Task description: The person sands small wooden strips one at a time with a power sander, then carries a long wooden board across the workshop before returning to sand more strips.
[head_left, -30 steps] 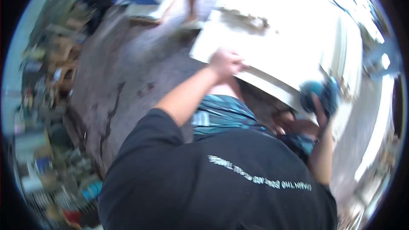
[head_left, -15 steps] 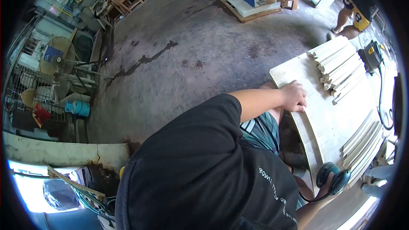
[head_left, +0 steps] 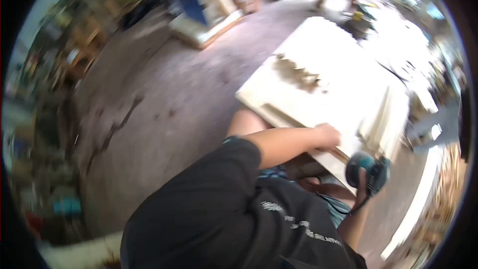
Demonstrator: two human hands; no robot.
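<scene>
And here's a black short-sleeved T-shirt [head_left: 199,209], white lettering [head_left: 301,224] across it, above teal patterned shorts [head_left: 334,208]!

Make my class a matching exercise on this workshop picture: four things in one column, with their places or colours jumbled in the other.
Things
1. Shirt
2. Sander
3. Left hand
4. Blue panel

Places or colours
A. On a pale base
B. Black with white lettering
C. In the right hand
D. At the table's near edge

Pairs: 1-B, 2-C, 3-D, 4-A
</scene>
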